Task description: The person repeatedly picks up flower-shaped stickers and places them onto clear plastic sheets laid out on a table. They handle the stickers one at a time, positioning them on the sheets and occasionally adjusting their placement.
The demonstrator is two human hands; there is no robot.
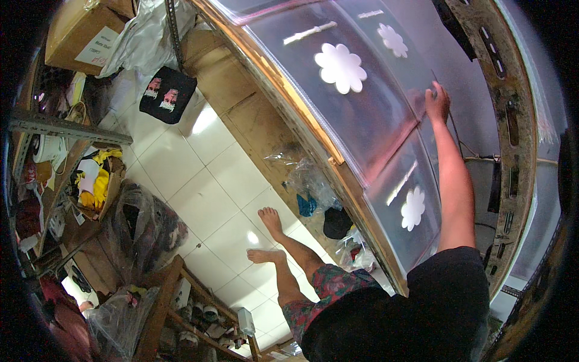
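My right arm stretches over a slanted table, and my right hand is at the far edge of clear plastic sheeting. Its fingers are curled at that edge; whether they grip the plastic or something thin there, I cannot make out. A thin dark cord or rod runs close by the hand. Under or on the glossy plastic are white flower shapes: a large flower, one farther off and one nearer me. Short white bars lie beside them. My left hand is out of view.
A wooden strip edges the table. Beyond it stands a slotted metal beam. On the tiled floor are my bare feet and a black printed cloth. Cluttered shelves, a cardboard box and plastic bags crowd the left.
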